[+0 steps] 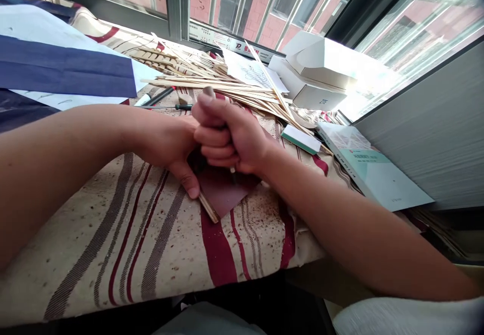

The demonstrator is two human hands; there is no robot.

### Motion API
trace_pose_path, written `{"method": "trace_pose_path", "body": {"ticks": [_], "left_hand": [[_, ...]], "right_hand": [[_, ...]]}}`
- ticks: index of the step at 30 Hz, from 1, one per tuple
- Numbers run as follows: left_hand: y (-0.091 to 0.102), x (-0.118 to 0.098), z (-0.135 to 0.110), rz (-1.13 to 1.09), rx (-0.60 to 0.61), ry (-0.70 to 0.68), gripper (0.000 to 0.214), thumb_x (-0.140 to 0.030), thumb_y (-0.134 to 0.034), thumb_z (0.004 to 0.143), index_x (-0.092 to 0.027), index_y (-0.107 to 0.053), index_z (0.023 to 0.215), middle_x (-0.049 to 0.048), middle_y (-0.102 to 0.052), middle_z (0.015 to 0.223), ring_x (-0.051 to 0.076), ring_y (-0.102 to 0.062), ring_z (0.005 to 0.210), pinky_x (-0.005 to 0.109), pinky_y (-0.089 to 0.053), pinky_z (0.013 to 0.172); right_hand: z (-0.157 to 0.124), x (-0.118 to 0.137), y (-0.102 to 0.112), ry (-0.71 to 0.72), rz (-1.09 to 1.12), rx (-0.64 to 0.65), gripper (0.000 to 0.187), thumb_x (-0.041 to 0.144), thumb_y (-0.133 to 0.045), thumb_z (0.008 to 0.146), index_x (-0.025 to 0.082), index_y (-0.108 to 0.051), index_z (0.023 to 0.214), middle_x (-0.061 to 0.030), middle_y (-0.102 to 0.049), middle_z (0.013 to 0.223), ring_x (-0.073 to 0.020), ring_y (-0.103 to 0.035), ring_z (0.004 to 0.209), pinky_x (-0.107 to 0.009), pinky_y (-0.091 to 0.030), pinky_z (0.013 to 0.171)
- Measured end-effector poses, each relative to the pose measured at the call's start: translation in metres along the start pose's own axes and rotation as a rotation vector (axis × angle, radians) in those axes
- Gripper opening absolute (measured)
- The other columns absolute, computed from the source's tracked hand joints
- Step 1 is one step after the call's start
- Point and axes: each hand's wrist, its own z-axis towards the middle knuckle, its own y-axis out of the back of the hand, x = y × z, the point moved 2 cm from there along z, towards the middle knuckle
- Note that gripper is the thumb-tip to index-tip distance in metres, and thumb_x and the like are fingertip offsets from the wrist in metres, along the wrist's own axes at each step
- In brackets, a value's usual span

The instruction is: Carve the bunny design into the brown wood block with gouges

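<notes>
Over a stained, red-striped cloth (113, 254), the left hand (166, 146) has its fingers curled closed, one fingertip (192, 189) pressing on a thin wooden strip (208, 207). The strip's end sticks out past a sheet of dark red sandpaper (227, 193). The right hand (230, 135) is clenched in a tight fist just above the sandpaper, its knuckles touching the left hand; whatever it grips is hidden. Beyond the hands lie a heap of long wooden strips (212, 86), a black-handled screwdriver (183, 107), and a small green-and-white sanding block (301, 139). Further right sit a teal-and-white book (370, 166) and a white ZTE box (321, 98).
</notes>
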Motion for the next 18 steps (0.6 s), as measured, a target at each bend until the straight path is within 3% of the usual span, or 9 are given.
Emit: {"method": "trace_pose_path", "body": {"ticks": [3, 7, 9, 12, 15, 18], "left_hand": [[0.0, -0.006, 0.002, 0.025, 0.024, -0.019, 0.07, -0.063, -0.086, 0.068, -0.015, -0.078, 0.119, 0.0051, -0.077, 0.127, 0.03, -0.056, 0.138, 0.039, -0.043, 0.128], [0.002, -0.005, 0.005, 0.14, -0.035, 0.013, 0.118, -0.074, -0.092, 0.055, -0.017, -0.061, 0.153, 0.0146, -0.054, 0.165, 0.039, -0.038, 0.16, 0.046, -0.035, 0.136], [0.001, -0.002, 0.005, 0.166, -0.047, 0.037, 0.131, -0.082, -0.09, 0.054, -0.016, -0.053, 0.161, 0.0174, -0.044, 0.173, 0.041, -0.035, 0.163, 0.046, -0.033, 0.137], [0.0, -0.002, 0.003, 0.198, -0.065, -0.023, 0.128, -0.079, -0.09, 0.059, -0.013, -0.052, 0.161, 0.0194, -0.044, 0.172, 0.038, -0.038, 0.16, 0.049, -0.029, 0.138], [0.001, -0.004, 0.0, 0.179, -0.067, -0.068, 0.12, -0.069, -0.093, 0.065, -0.01, -0.051, 0.161, 0.0207, -0.045, 0.171, 0.036, -0.036, 0.161, 0.054, -0.025, 0.139], [0.002, -0.006, -0.002, 0.143, -0.054, -0.058, 0.117, -0.067, -0.096, 0.065, -0.01, -0.054, 0.159, 0.0208, -0.045, 0.171, 0.035, -0.036, 0.16, 0.053, -0.026, 0.139]], "right_hand": [[-0.007, 0.0, -0.011, 0.156, 0.032, 0.005, 0.056, 0.047, -0.058, 0.111, 0.023, -0.031, 0.068, 0.0115, -0.016, 0.054, -0.004, -0.007, 0.043, -0.013, -0.014, 0.035], [-0.013, 0.012, 0.0, 0.328, 0.04, -0.026, 0.056, 0.043, -0.063, 0.109, 0.023, -0.033, 0.066, 0.012, -0.017, 0.053, -0.0035, -0.009, 0.043, -0.012, -0.017, 0.034], [-0.013, 0.016, 0.008, 0.412, -0.02, -0.082, 0.059, 0.049, -0.065, 0.108, 0.023, -0.034, 0.065, 0.0121, -0.019, 0.052, -0.0032, -0.011, 0.042, -0.013, -0.017, 0.034], [-0.01, 0.016, 0.011, 0.463, -0.096, -0.106, 0.064, 0.056, -0.072, 0.103, 0.023, -0.035, 0.063, 0.0126, -0.021, 0.05, -0.0027, -0.012, 0.041, -0.014, -0.017, 0.034], [-0.008, 0.013, 0.007, 0.44, -0.127, -0.1, 0.063, 0.057, -0.075, 0.101, 0.023, -0.037, 0.063, 0.0128, -0.023, 0.049, -0.0024, -0.014, 0.04, -0.015, -0.018, 0.034], [-0.008, 0.014, 0.004, 0.414, -0.131, -0.126, 0.063, 0.056, -0.073, 0.103, 0.023, -0.038, 0.062, 0.0124, -0.024, 0.049, -0.0023, -0.016, 0.041, -0.015, -0.02, 0.036]]}}
